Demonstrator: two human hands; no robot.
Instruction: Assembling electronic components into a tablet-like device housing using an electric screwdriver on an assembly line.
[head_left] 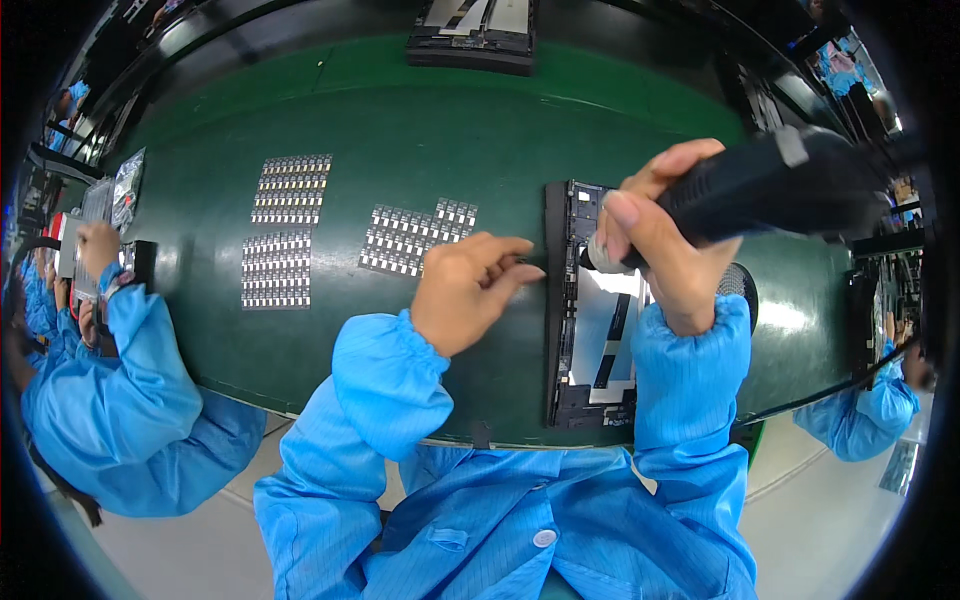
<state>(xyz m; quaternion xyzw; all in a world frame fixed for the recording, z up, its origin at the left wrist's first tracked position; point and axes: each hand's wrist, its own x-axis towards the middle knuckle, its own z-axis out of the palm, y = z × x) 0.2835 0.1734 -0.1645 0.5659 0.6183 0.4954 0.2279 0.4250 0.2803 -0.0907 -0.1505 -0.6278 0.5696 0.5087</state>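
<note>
from here i have my right grip point(675, 235) wrapped around the black tool point(775, 190) above the panel point(600, 320) on the tabletop point(420, 130), while my left grip point(457, 292) hangs just left of the panel, fingertips point(533, 273) slightly parted, any small contents unclear to me.

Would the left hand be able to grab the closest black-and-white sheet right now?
Probably yes: the sheet lies on the green table beside the left hand, and nothing seems to block the way.
</note>
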